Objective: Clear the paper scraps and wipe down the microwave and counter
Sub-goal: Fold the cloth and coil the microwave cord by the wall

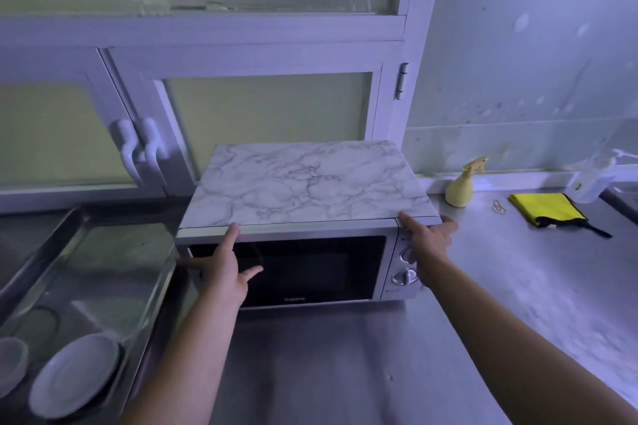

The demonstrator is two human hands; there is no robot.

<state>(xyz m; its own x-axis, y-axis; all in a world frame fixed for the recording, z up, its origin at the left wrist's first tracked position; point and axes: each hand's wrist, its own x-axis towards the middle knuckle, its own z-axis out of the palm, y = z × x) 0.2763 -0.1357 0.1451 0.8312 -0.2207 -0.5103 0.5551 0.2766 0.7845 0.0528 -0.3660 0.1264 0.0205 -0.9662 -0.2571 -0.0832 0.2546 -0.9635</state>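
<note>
A silver microwave (310, 269) with a marble-patterned top (303, 183) stands on the steel counter (345, 355). My left hand (224, 269) lies against the dark door, its index finger stretched up to the top front edge. My right hand (428, 245) rests on the top right front corner, fingers straight, over the control knobs. A folded yellow cloth (545, 210) lies on the counter to the right, and a yellow spray bottle (462, 186) stands next to the microwave. No paper scraps show on the microwave top.
A steel sink (69, 269) on the left holds white plates (76, 373). Rubber bands (499, 207) lie between bottle and cloth. A clear dispenser bottle (597, 176) stands at the far right. Cabinet doors with white handles (138, 152) rise behind.
</note>
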